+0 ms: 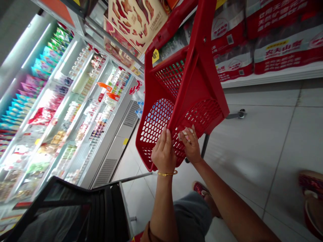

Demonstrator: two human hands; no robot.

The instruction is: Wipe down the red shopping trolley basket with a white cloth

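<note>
A red plastic shopping cart with mesh panels stands tilted in view at the centre. My left hand, with a gold bangle at the wrist, lies on the cart's near edge. Its fingers are stretched out side by side against the red plastic; the thumb is hidden. Just to the right, my right hand is at the mesh panel, fingers curled in. Something small, pale and pinkish shows at those fingers, too unclear to name.
A black basket cart is at lower left. Refrigerated shelves of packaged goods line the left. Red-wrapped bottle packs sit on a low shelf at right, patterned boxes above. A foot in a patterned shoe is at far right.
</note>
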